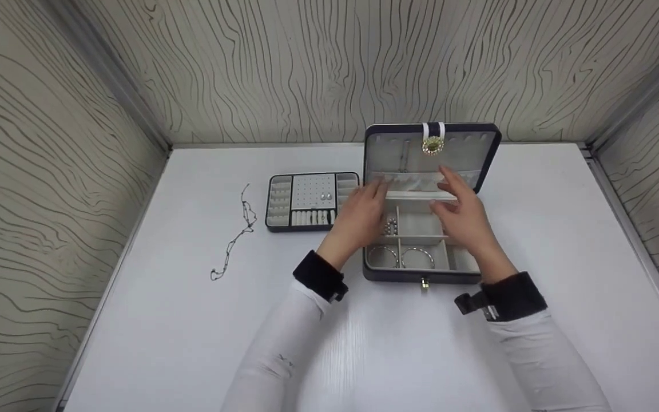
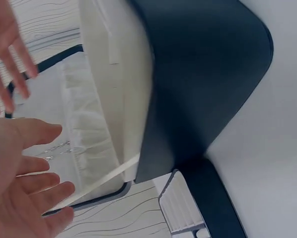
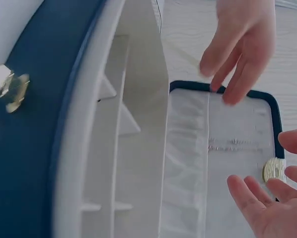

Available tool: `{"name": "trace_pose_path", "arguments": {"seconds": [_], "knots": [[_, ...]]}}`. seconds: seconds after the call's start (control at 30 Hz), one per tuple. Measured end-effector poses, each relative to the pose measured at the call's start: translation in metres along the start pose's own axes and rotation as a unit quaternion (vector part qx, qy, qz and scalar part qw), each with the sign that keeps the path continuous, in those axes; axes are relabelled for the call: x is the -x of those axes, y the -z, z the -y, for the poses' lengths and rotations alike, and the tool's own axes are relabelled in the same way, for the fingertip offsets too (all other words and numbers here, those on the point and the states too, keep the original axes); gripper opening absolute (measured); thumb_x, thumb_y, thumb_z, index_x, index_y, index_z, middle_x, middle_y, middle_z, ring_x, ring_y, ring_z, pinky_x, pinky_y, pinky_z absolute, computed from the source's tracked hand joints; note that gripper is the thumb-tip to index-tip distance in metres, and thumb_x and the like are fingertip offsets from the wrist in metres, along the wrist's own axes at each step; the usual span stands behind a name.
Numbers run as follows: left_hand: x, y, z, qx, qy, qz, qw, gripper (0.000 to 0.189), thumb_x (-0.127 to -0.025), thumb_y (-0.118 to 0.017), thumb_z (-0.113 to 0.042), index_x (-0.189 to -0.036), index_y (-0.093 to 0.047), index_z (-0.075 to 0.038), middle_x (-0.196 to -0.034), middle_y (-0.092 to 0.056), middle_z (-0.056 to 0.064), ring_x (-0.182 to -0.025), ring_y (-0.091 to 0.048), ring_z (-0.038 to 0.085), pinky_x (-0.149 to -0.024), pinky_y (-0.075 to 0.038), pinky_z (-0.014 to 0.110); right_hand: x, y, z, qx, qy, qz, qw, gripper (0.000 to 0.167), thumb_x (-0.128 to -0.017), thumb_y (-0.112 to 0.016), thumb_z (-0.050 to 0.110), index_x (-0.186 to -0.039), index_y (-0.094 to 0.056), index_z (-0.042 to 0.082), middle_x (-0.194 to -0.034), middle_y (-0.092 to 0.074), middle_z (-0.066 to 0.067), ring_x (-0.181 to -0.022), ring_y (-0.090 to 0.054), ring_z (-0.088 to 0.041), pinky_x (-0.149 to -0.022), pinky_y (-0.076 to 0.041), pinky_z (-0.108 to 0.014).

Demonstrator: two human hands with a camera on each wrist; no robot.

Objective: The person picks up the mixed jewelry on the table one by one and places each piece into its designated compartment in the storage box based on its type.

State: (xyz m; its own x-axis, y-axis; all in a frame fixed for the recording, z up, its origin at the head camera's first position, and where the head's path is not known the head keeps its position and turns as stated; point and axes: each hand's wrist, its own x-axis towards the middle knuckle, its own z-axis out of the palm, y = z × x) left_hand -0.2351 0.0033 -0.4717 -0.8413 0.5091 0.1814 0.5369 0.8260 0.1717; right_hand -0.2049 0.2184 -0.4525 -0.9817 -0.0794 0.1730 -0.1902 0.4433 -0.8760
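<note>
Both hands are raised over a dark blue jewelry box (image 1: 415, 276) whose lid (image 1: 489, 160) stands open. My left hand (image 1: 362, 213), fingers extended, is over the box's left side; in the left wrist view its palm shows bare. Over the right side, my right hand (image 1: 467, 220) has spread, slightly bent fingers with nothing between them. A bracelet (image 1: 419, 258) and another ring-shaped bracelet (image 1: 382, 257) lie in the front compartments. Beaded jewelry (image 1: 390, 226) sits in a compartment behind, partly hidden by the left hand. A thin chain (image 3: 235, 145) hangs inside the lid.
Left of the box lies a jewelry tray (image 1: 279, 228), partly behind the left hand, with earrings (image 1: 326, 197) and rings (image 1: 324, 217). Farther left a long chain necklace (image 1: 231, 246) is on the white table (image 1: 152, 320). Patterned panels (image 1: 261, 74) enclose the table.
</note>
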Motion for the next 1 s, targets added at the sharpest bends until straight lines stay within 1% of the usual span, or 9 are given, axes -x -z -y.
{"name": "trace_pose_path", "arguments": {"seconds": [0.13,0.27,0.37,0.43,0.6,0.73,0.8,0.93,1.0], "knots": [[0.025,0.008,0.015,0.056,0.023,-0.038,0.9974,0.057,-0.089,-0.067,-0.015,-0.140,-0.047,0.003,-0.144,-0.046,0.021,-0.126,-0.051,0.033,-0.106,-0.040,0.042,0.014,0.011,-0.012,0.007,-0.022,-0.002,0.9997,0.066,-0.095,-0.058,0.000,-0.153,-0.028,0.004,-0.157,-0.024,-0.019,-0.133,-0.041,-0.038,-0.101,-0.043,-0.048],[0.048,0.013,0.038,0.105,0.050,-0.076,0.9903,0.050,-0.089,-0.069,-0.014,-0.134,-0.054,0.003,-0.138,-0.051,0.021,-0.121,-0.054,0.034,-0.100,-0.045,0.044,0.026,0.026,-0.026,0.032,-0.042,-0.001,0.9986,0.068,-0.096,-0.058,0.003,-0.155,-0.024,0.006,-0.157,-0.023,-0.020,-0.133,-0.041,-0.040,-0.101,-0.042,-0.051],[0.062,0.014,0.054,0.123,0.076,-0.090,0.9854,0.047,-0.089,-0.069,-0.014,-0.131,-0.057,0.002,-0.131,-0.056,0.020,-0.111,-0.060,0.034,-0.095,-0.049,0.043,0.035,0.039,-0.038,0.047,-0.061,-0.003,0.9970,0.070,-0.097,-0.057,0.005,-0.156,-0.021,0.008,-0.157,-0.023,-0.021,-0.132,-0.041,-0.042,-0.102,-0.041,-0.054],[0.072,0.013,0.066,0.133,0.108,-0.090,0.9811,0.045,-0.089,-0.070,-0.013,-0.129,-0.059,0.002,-0.127,-0.058,0.020,-0.106,-0.062,0.033,-0.092,-0.051,0.043,0.040,0.046,-0.046,0.055,-0.072,-0.005,0.9959,0.070,-0.098,-0.057,0.007,-0.157,-0.019,0.008,-0.157,-0.022,-0.021,-0.132,-0.040,-0.043,-0.102,-0.040,-0.055],[0.101,0.010,0.098,0.143,0.191,-0.065,0.9690,0.041,-0.086,-0.074,-0.009,-0.124,-0.063,0.000,-0.121,-0.063,0.019,-0.101,-0.065,0.032,-0.087,-0.053,0.042,0.053,0.058,-0.064,0.071,-0.098,-0.010,0.9926,0.070,-0.099,-0.056,0.012,-0.157,-0.017,0.007,-0.156,-0.023,-0.024,-0.132,-0.040,-0.046,-0.101,-0.040,-0.057],[0.128,0.006,0.124,0.117,0.234,-0.033,0.9646,0.035,-0.083,-0.075,-0.007,-0.117,-0.067,0.000,-0.111,-0.067,0.017,-0.096,-0.066,0.031,-0.083,-0.053,0.045,0.058,0.061,-0.075,0.084,-0.131,-0.003,0.9878,0.071,-0.100,-0.056,0.015,-0.157,-0.015,0.006,-0.156,-0.022,-0.027,-0.131,-0.039,-0.049,-0.101,-0.039,-0.059],[0.141,0.007,0.137,0.105,0.261,-0.013,0.9596,0.034,-0.083,-0.075,-0.006,-0.115,-0.068,0.001,-0.107,-0.069,0.016,-0.096,-0.066,0.032,-0.081,-0.052,0.047,0.059,0.062,-0.080,0.078,-0.151,0.007,0.9854,0.071,-0.101,-0.054,0.017,-0.157,-0.013,0.006,-0.156,-0.021,-0.028,-0.132,-0.038,-0.049,-0.101,-0.039,-0.059],[0.167,0.012,0.163,0.098,0.319,0.036,0.9418,0.035,-0.084,-0.073,-0.006,-0.117,-0.066,0.004,-0.106,-0.068,0.018,-0.097,-0.065,0.035,-0.080,-0.052,0.049,0.060,0.061,-0.088,0.040,-0.196,0.033,0.9792,0.069,-0.103,-0.048,0.023,-0.157,-0.009,0.006,-0.156,-0.020,-0.029,-0.134,-0.035,-0.049,-0.096,-0.047,-0.051],[0.177,0.014,0.174,0.104,0.347,0.056,0.9304,0.035,-0.085,-0.071,-0.006,-0.117,-0.065,0.006,-0.108,-0.067,0.021,-0.097,-0.064,0.037,-0.078,-0.052,0.050,0.061,0.060,-0.091,0.016,-0.216,0.044,0.9754,0.066,-0.105,-0.045,0.024,-0.157,-0.008,0.006,-0.155,-0.022,-0.030,-0.135,-0.034,-0.048,-0.092,-0.050,-0.047]]}}
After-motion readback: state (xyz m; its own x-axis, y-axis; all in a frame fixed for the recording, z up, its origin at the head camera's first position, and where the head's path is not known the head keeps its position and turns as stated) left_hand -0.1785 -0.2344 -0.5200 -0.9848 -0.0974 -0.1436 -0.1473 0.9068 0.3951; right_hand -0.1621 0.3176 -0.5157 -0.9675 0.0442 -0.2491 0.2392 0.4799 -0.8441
